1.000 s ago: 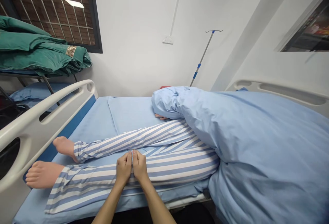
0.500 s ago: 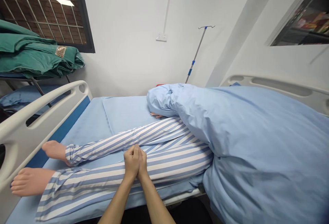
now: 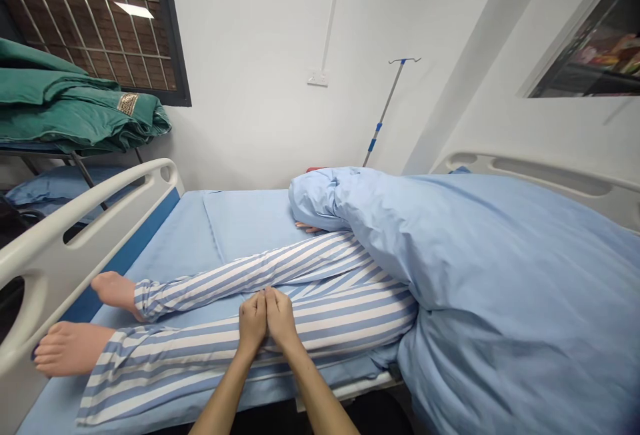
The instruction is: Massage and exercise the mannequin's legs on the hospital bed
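Note:
My left hand (image 3: 253, 318) and my right hand (image 3: 280, 315) are both closed into fists, side by side with their knuckles touching. They are over the nearer leg of a pair of blue-and-white striped trousers (image 3: 350, 312), worn by a figure lying on the bed. Nothing shows sticking out of either fist; the curled fingertips are hidden underneath. Two bare, smooth, mannequin-like feet, the nearer foot (image 3: 74, 348) and the farther foot (image 3: 115, 290), point left. A light blue quilt (image 3: 480, 255) covers the upper body, and a few fingers (image 3: 307, 227) peek out from its edge.
A pale bed end board (image 3: 95, 218) stands beyond the feet, and another board (image 3: 550, 175) at the right. Blue sheet (image 3: 250, 215) covers the mattress. An IV pole (image 3: 385, 112) rises behind the bed. Folded green bedding (image 3: 75, 112) lies on a rack at the left.
My two fists have turned slightly apart at the wrists, with the right one shifted a little to the right. The whole view has moved slightly; the figure and quilt look unchanged.

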`<action>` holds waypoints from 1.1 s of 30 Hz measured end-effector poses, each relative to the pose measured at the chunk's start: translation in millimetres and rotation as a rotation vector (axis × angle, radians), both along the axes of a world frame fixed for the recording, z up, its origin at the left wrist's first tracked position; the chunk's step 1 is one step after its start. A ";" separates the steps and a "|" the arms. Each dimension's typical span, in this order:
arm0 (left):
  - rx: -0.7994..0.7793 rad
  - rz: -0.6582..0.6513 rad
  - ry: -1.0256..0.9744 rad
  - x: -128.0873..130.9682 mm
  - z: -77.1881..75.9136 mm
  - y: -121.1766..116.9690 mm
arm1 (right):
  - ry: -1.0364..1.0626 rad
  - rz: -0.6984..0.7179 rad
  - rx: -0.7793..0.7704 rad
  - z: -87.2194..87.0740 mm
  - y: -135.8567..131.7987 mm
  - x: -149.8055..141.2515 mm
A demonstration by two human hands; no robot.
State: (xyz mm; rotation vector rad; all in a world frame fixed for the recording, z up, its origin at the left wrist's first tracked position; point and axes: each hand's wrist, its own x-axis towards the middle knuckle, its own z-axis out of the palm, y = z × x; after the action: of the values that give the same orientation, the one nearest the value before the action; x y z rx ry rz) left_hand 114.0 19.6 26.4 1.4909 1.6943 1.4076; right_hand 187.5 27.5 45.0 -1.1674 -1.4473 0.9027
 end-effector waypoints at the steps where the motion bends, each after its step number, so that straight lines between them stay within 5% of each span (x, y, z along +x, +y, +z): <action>1: 0.003 -0.017 0.009 0.3 0.5 -0.8 | -0.050 0.008 0.036 3.0 -1.1 3.9; 12: -0.007 0.012 -0.138 -2.4 -2.8 0.4 | -0.203 -0.051 0.080 -20.0 -7.7 -2.0; 21: 0.004 -0.163 -0.244 42.4 37.2 -5.0 | 0.357 -0.113 -0.047 -30.9 8.9 17.2; 25: -0.022 -0.010 -0.229 46.5 20.8 -6.1 | 0.409 -0.145 -0.108 -29.7 11.6 20.5; 29: -0.014 -0.032 -0.070 39.9 -1.2 -9.1 | 0.385 -0.130 -0.092 -26.9 10.6 19.6; 33: -0.007 -0.014 -0.030 38.9 -3.2 -8.7 | 0.327 -0.114 -0.113 -18.6 12.6 23.6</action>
State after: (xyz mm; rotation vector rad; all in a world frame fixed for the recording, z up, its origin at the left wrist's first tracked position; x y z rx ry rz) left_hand 152.9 10.9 23.2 1.4681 1.6657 1.4084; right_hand 211.1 40.1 26.4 -1.1133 -1.0677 1.0514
